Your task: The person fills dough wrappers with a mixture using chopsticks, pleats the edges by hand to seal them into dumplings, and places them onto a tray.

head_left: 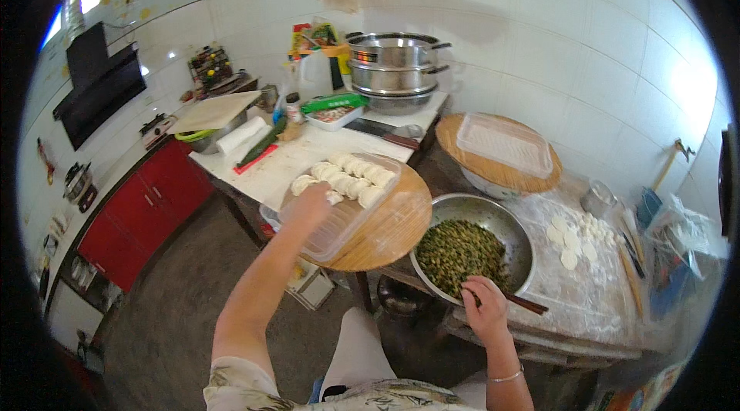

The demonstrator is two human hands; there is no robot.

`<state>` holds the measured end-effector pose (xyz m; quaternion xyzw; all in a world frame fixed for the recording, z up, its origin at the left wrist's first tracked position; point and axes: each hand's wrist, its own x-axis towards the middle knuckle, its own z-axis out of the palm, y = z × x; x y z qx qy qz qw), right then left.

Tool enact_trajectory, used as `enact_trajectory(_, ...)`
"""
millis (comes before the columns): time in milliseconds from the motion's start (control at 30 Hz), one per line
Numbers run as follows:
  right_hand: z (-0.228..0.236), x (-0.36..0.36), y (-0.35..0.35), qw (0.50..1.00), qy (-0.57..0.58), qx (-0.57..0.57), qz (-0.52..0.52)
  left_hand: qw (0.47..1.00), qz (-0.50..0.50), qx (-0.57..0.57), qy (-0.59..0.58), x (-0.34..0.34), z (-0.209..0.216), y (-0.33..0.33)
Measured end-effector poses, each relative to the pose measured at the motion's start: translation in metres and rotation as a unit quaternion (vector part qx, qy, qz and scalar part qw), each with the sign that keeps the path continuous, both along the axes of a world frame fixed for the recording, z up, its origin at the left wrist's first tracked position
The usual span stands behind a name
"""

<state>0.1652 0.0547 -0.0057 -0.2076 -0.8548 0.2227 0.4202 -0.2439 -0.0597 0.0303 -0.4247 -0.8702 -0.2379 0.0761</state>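
My left hand [311,209] reaches over a clear plastic tray [327,235], its fingers closed at a white dumpling [334,197] at the end of a row. Rows of folded dumplings [356,172] fill the tray's far part; its near part shows bare ridges. The tray rests on a round wooden board [393,214]. On the right, my right hand [486,307] is closed around brown chopsticks [527,303] at the near rim of a steel bowl [521,238]. Chopped green filling [462,253] lies in the bowl. The chopsticks' far tips are hidden.
Dough rounds [569,258], small dough pieces [593,226] and a rolling pin [630,281] lie on the floured table at right. Another lidded tray [505,145] sits on a round board behind the bowl. A cleaver [381,132], cucumber [262,143] and stacked steamers [395,64] stand farther back.
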Motion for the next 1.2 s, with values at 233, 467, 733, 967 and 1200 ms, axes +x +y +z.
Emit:
enact_trajectory(233, -0.001, 0.008, 0.000, 1.000, -0.003, 0.019, 0.010, 0.997, -0.009, 0.038, -0.068, -0.001, 0.004, 0.003)
enact_trajectory(467, -0.018, 0.016, -0.003, 0.998, -0.035, 0.055, -0.009, 0.964, -0.100, 0.237, -0.065, 0.048, 0.027, -0.012)
enact_trajectory(733, -0.029, 0.111, -0.006, 0.992, 0.089, 0.088, -0.029, 0.904, -0.262, 0.246, -0.232, 0.288, 0.007, -0.010)
enact_trajectory(967, -0.041, 0.196, 0.037, 0.972, 0.110, -0.026, -0.207, 0.857, -0.416, 0.148, -0.267, 0.384, -0.038, 0.015)
enact_trajectory(1200, -0.052, 0.279, 0.112, 0.952, 0.083, -0.010, -0.294, 0.862, -0.422, 0.018, -0.280, 0.428, -0.097, 0.134)
